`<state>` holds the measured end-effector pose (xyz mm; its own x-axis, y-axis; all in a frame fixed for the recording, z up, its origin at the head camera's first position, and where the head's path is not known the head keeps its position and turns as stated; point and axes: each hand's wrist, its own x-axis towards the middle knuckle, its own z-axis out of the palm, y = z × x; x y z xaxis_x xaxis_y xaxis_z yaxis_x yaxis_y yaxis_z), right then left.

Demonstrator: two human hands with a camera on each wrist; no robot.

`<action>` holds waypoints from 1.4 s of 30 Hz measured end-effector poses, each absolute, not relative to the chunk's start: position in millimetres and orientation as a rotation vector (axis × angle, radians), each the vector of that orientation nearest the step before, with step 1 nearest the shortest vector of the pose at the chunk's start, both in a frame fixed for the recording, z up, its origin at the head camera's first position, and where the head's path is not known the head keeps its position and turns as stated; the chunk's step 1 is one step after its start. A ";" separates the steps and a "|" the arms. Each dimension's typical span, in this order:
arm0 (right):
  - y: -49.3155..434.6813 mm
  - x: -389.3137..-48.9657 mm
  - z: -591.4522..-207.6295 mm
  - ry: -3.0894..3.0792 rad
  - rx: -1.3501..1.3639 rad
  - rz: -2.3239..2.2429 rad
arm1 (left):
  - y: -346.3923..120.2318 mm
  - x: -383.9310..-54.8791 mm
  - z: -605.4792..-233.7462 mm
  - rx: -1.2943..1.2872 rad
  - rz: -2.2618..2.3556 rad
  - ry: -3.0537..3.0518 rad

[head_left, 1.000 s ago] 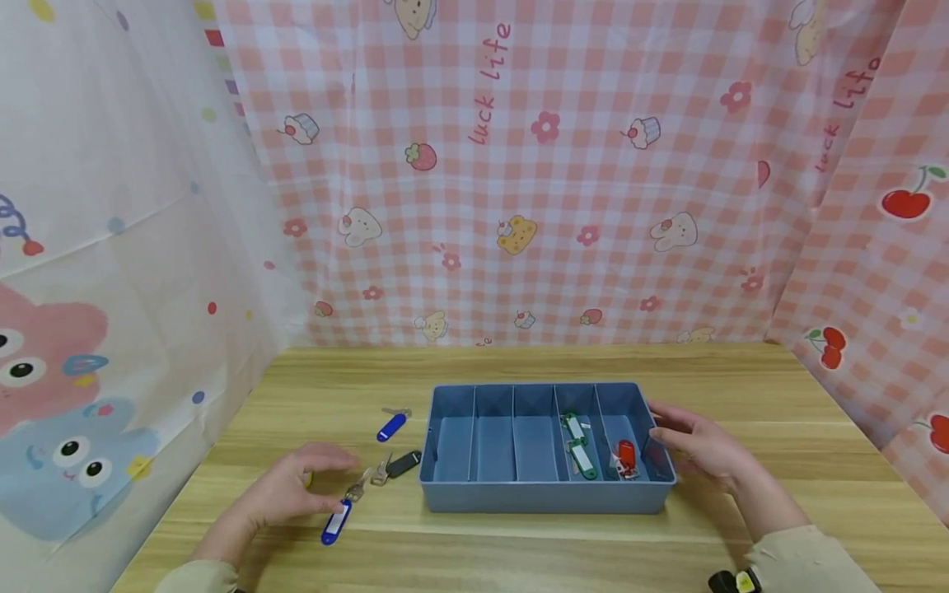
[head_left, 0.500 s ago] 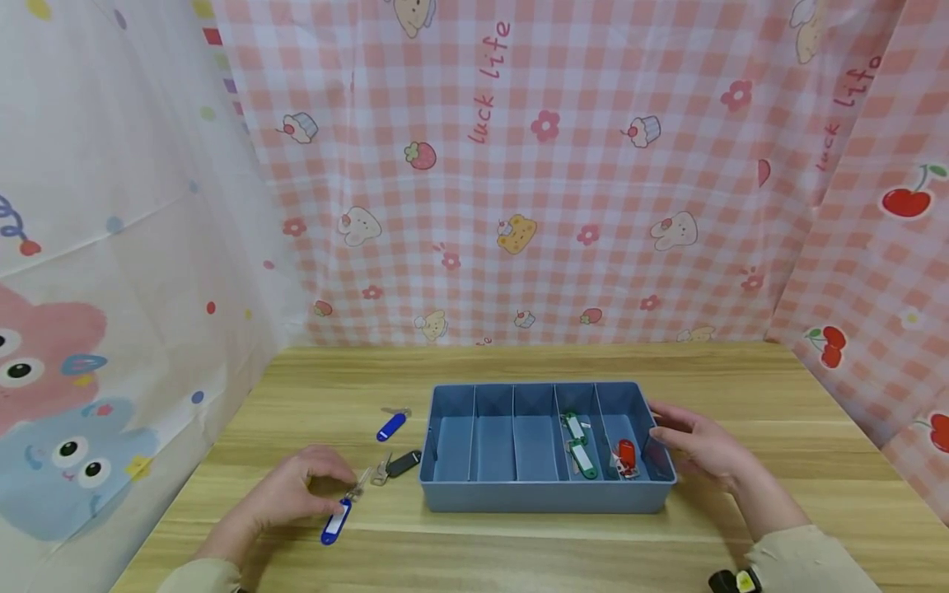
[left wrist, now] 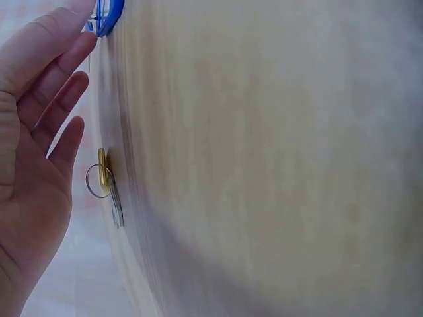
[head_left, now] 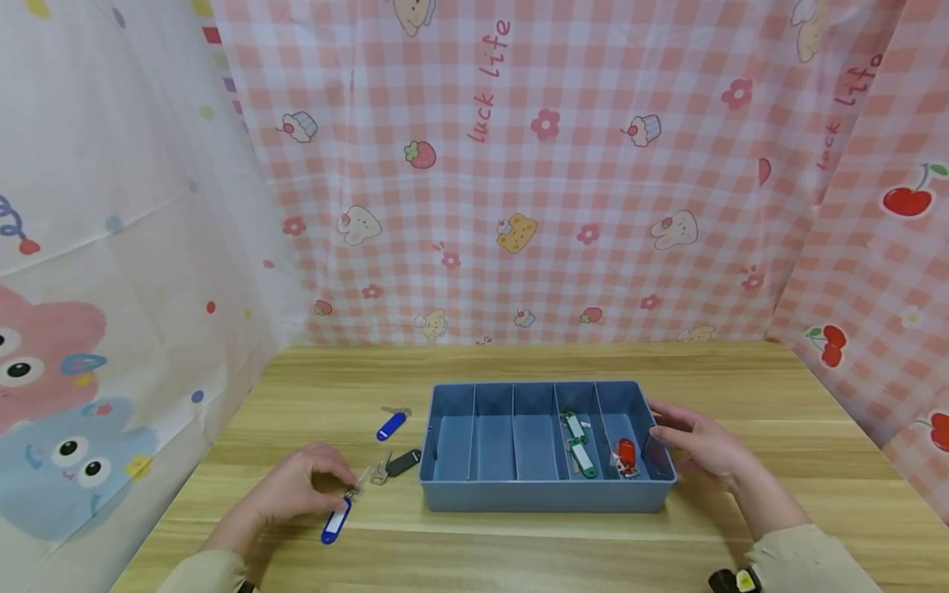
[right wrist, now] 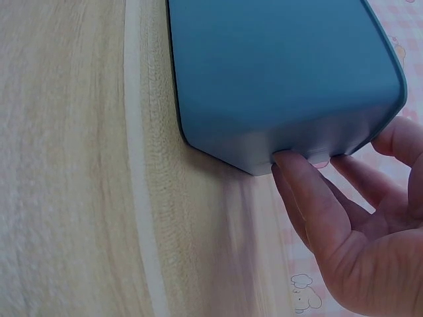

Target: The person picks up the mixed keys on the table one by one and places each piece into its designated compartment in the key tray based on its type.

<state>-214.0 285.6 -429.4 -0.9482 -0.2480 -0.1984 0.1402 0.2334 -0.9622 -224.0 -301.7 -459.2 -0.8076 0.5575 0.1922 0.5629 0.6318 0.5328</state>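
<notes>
My left hand (head_left: pixel 296 490) lies low on the wooden table (head_left: pixel 474 543), its fingertips at the key ring (head_left: pixel 357 487) of a blue key tag (head_left: pixel 335 522). In the left wrist view the left hand (left wrist: pixel 33 165) has fairly straight fingers, a blue tag (left wrist: pixel 106 16) at its top fingertip and a brass key on a ring (left wrist: pixel 104 183) beside it. My right hand (head_left: pixel 693 445) rests against the right end of a blue divided tray (head_left: pixel 544 497). Seen from the right wrist, the right hand's (right wrist: pixel 357 251) straight fingers touch the tray's wall (right wrist: pixel 277 66) under the rim.
Two green tags (head_left: pixel 582 449) lie in the tray's fourth compartment and a red tag (head_left: pixel 627 455) in the rightmost. A second blue tag (head_left: pixel 391 426) and a black tag (head_left: pixel 404 463) with keys lie left of the tray. Patterned cloths hang behind and at both sides.
My left hand has come down and moved slightly right, bringing its fingertips onto the blue tag's key ring. The right hand and the tray have stayed put.
</notes>
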 end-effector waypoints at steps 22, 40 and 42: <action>285.9 -214.3 -429.2 2.202 -0.096 -1.762 | -297.3 -228.1 -462.7 -1.082 -0.985 -2.717; 286.6 -215.4 -431.4 2.218 -0.105 -1.764 | -287.2 -225.1 -445.9 -1.016 -0.964 -2.588; 287.1 -215.4 -431.3 2.220 -0.105 -1.760 | -287.1 -225.1 -442.2 -1.009 -0.959 -2.561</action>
